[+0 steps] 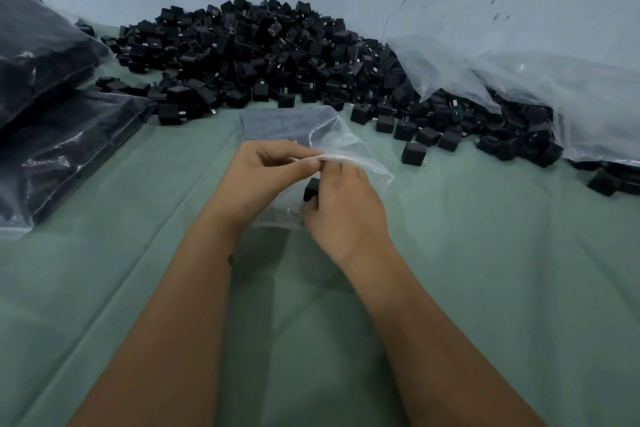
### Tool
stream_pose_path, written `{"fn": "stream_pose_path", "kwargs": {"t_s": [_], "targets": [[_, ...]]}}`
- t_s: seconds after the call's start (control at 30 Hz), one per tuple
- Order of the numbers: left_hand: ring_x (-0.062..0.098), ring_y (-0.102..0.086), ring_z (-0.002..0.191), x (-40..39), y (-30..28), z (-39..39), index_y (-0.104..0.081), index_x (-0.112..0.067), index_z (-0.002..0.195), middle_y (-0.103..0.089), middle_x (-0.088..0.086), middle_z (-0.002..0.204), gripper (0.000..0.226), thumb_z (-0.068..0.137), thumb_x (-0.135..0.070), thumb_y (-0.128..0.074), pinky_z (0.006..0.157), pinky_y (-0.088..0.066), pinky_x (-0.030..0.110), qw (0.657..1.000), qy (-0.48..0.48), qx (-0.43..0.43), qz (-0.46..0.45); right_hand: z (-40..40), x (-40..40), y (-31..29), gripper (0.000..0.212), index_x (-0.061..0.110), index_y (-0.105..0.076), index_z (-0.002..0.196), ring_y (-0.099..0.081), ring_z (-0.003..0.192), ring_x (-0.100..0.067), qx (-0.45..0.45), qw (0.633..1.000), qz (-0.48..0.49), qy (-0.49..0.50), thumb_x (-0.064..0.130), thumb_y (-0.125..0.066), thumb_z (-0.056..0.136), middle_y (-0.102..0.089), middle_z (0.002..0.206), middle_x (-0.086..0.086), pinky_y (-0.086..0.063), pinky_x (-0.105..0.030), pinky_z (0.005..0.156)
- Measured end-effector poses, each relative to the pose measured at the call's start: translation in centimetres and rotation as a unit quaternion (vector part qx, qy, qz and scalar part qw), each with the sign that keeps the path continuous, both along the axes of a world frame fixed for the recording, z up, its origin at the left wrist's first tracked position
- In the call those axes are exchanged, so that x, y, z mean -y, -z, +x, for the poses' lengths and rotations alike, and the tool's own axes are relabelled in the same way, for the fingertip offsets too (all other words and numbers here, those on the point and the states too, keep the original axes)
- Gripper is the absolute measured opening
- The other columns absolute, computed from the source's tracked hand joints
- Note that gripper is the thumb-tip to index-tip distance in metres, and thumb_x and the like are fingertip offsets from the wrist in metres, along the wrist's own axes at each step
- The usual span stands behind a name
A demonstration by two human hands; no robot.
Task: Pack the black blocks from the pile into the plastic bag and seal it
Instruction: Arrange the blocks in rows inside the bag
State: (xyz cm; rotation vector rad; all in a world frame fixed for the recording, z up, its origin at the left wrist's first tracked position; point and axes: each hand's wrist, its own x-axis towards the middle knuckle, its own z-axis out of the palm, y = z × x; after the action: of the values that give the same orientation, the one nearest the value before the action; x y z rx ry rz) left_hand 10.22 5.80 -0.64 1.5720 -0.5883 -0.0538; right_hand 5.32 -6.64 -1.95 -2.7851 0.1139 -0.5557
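The right hand (341,208) pinches one black block (311,189) at the mouth of the plastic bag (349,149), fingers clamped on it. The left hand (266,170) pinches the bag's upper lip, lifting it open (for entry). Beyond, the pile (263,55) lies on the desk (485,253).

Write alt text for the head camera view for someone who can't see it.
Two bare hands work a small clear plastic bag over a green cloth: the left hand pinches its open edge while the right hand holds one black block at the opening. Behind lies a large pile of black blocks, with filled bags stacked at left.
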Motion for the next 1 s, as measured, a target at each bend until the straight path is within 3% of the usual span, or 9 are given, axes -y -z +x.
{"fn": "stream_pose_path", "kwargs": {"t_s": [0.13, 0.23, 0.3, 0.37, 0.57, 0.7, 0.83, 0.93, 1.0], "targets": [[0.007, -0.069, 0.089, -0.2, -0.1, -0.2, -0.08, -0.024, 0.09, -0.077, -0.001, 0.093, 0.011, 0.083, -0.024, -0.071, 0.078, -0.05, 0.014, 0.999, 0.036, -0.007, -0.007, -0.1, 0.3, -0.3, 0.022, 0.02, -0.059, 0.112, -0.056, 0.102, -0.021, -0.053, 0.998, 0.038, 0.005, 0.025, -0.046, 0.096, -0.061, 0.11, -0.001, -0.045, -0.031, 0.075], [0.012, -0.066, 0.087, -0.6, 0.0, 0.3, -0.079, -0.031, 0.088, -0.076, 0.0, 0.097, 0.036, 0.084, -0.054, -0.051, 0.083, -0.046, 0.027, 0.999, -0.017, -0.033, -0.015, -0.6, 0.3, -0.4, 0.023, 0.019, -0.052, 0.075, -0.054, 0.076, -0.019, -0.04, 0.998, 0.054, 0.006, 0.028, -0.044, 0.095, -0.057, 0.08, 0.003, -0.034, -0.027, 0.058], [0.012, -0.065, 0.085, -0.8, 0.1, 0.7, -0.078, -0.028, 0.087, -0.076, 0.001, 0.094, 0.044, 0.088, -0.053, -0.043, 0.085, -0.044, 0.035, 0.994, -0.079, -0.056, -0.047, -0.8, 0.0, -0.5, 0.033, 0.017, -0.041, 0.058, -0.047, 0.06, -0.019, -0.035, 0.995, 0.089, -0.002, 0.024, -0.048, 0.09, -0.046, 0.061, 0.002, -0.027, -0.027, 0.05], [0.008, -0.065, 0.08, -0.8, 0.3, 0.9, -0.076, -0.026, 0.084, -0.076, 0.0, 0.087, 0.043, 0.094, -0.045, -0.039, 0.086, -0.043, 0.037, 0.983, -0.158, -0.074, -0.061, -0.8, -0.3, -0.6, 0.035, 0.016, -0.037, 0.055, -0.044, 0.058, -0.021, -0.047, 0.994, 0.096, -0.014, 0.022, -0.049, 0.087, -0.042, 0.057, -0.001, -0.028, -0.027, 0.053], [0.002, -0.06, 0.07, -0.7, 0.4, 1.4, -0.073, -0.023, 0.079, -0.073, -0.008, 0.072, 0.041, 0.1, -0.031, -0.039, 0.081, -0.042, 0.029, 0.956, -0.255, -0.127, -0.076, -0.8, -0.1, -1.0, 0.027, 0.012, -0.045, 0.066, -0.051, 0.074, -0.024, -0.024, 0.996, 0.086, -0.004, 0.018, -0.042, 0.092, -0.055, 0.076, -0.005, -0.038, -0.031, 0.066], [0.0, -0.06, 0.066, -0.7, 0.6, 1.7, -0.072, -0.02, 0.079, -0.072, -0.007, 0.069, 0.04, 0.1, -0.029, -0.039, 0.072, -0.04, 0.023, 0.951, -0.264, -0.137, -0.086, -0.8, 0.2, -1.0, 0.028, 0.012, -0.044, 0.061, -0.05, 0.067, -0.024, -0.031, 0.994, 0.108, 0.0, 0.019, -0.045, 0.087, -0.052, 0.066, -0.004, -0.034, -0.031, 0.06], [-0.002, -0.059, 0.062, -0.7, 0.6, 1.7, -0.072, -0.019, 0.079, -0.071, -0.007, 0.068, 0.039, 0.1, -0.027, -0.04, 0.068, -0.039, 0.019, 0.948, -0.268, -0.143, -0.093, -0.7, 0.2, -0.8, 0.03, 0.015, -0.043, 0.06, -0.051, 0.072, -0.024, -0.06, 0.995, 0.077, -0.028, 0.021, -0.044, 0.09, -0.05, 0.067, -0.002, -0.04, -0.032, 0.066], [-0.002, -0.059, 0.062, -0.6, 0.6, 1.6, -0.072, -0.02, 0.078, -0.071, -0.007, 0.068, 0.039, 0.099, -0.028, -0.04, 0.068, -0.039, 0.019, 0.948, -0.27, -0.139, -0.09, -0.6, 0.0, -0.5, 0.015, 0.014, -0.055, 0.088, -0.053, 0.083, -0.024, -0.066, 0.994, 0.078, -0.046, 0.023, -0.044, 0.091, -0.057, 0.086, -0.004, -0.047, -0.036, 0.078], [-0.001, -0.06, 0.063, -0.6, 0.6, 1.6, -0.072, -0.02, 0.077, -0.071, -0.006, 0.068, 0.039, 0.099, -0.028, -0.04, 0.07, -0.04, 0.021, 0.949, -0.271, -0.138, -0.088, -0.6, 0.0, -0.3, 0.023, 0.017, -0.053, 0.111, -0.052, 0.093, -0.024, -0.081, 0.994, 0.061, -0.051, 0.026, -0.044, 0.092, -0.057, 0.105, -0.004, -0.048, -0.039, 0.084]]}}
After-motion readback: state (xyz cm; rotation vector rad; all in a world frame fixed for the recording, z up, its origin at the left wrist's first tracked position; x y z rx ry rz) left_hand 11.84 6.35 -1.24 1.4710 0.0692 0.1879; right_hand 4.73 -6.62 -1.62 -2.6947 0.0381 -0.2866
